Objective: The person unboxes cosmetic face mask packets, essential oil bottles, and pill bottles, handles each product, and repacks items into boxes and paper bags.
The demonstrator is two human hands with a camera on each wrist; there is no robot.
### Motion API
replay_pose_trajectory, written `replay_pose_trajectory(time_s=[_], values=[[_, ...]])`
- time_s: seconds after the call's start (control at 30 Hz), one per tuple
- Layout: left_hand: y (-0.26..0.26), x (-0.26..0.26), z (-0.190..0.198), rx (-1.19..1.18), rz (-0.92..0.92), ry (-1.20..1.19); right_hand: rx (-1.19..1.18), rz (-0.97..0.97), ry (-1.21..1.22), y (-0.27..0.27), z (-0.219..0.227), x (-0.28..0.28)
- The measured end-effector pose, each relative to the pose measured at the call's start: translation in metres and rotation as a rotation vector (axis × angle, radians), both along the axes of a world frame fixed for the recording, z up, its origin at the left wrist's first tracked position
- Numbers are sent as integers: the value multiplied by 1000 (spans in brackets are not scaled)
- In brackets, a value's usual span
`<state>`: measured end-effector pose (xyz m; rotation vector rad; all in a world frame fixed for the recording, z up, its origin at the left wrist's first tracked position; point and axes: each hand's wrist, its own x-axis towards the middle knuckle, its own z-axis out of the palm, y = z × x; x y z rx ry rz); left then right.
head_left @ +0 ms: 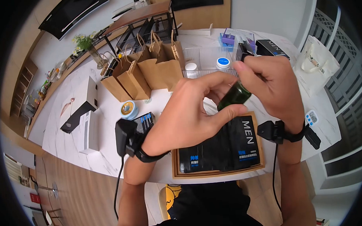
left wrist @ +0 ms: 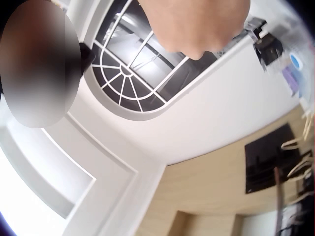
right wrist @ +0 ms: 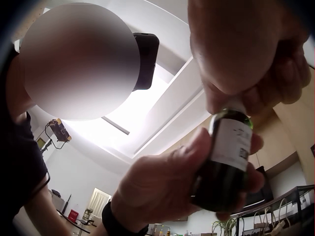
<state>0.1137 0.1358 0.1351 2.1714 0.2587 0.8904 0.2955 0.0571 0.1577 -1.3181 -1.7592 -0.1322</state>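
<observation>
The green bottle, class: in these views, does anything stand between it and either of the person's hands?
No, nothing visible does. The left hand grips the green bottle directly around its body, and the right hand holds its top end, with no other object between.

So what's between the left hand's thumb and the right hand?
A green bottle: the left hand holds its body, and the right hand is at its top. The head view shows it, as does the right wrist view.
</observation>
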Motion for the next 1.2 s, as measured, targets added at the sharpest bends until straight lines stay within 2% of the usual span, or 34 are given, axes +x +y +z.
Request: replay_pose_trajectory(time_s=[0.1,0.13,0.2,0.27,0.33,0.4,0.47,0.53,0.67,0.73,0.77,0.8,0.87,1.07,1.2], values=[[-4,-11,9,-328,-281,86,26,81,-102,-7,2,1],[-6,-13,10,-469,-426,86,25,89,-97,-12,5,0],[-5,-18,13,-425,-520,150,28,219,-156,-22,11,-1],[-2,-19,14,-441,-523,177,33,283,-180,-27,13,3],[0,-21,14,-447,-538,199,-80,370,-68,-31,15,5],[5,-23,13,-399,-423,198,-88,406,-55,-30,12,8],[10,-20,9,-368,-408,143,-94,449,-34,-28,13,11],[12,-18,8,-207,-378,97,-16,509,-216,-25,15,14],[9,-16,8,-155,-250,87,68,489,-263,-19,14,9],[8,-16,7,-141,-252,80,126,284,-28,-18,9,0],[7,-16,6,-119,-252,72,157,223,-59,-16,10,-1],[7,-16,6,-126,-252,73,150,223,-57,-17,11,1],[8,-17,7,-108,-254,63,-10,154,-157,-22,15,7],[13,-18,7,-183,-336,83,-13,255,-125,-24,13,7],[10,-18,8,-231,-308,133,-9,282,-112,-22,12,4]])
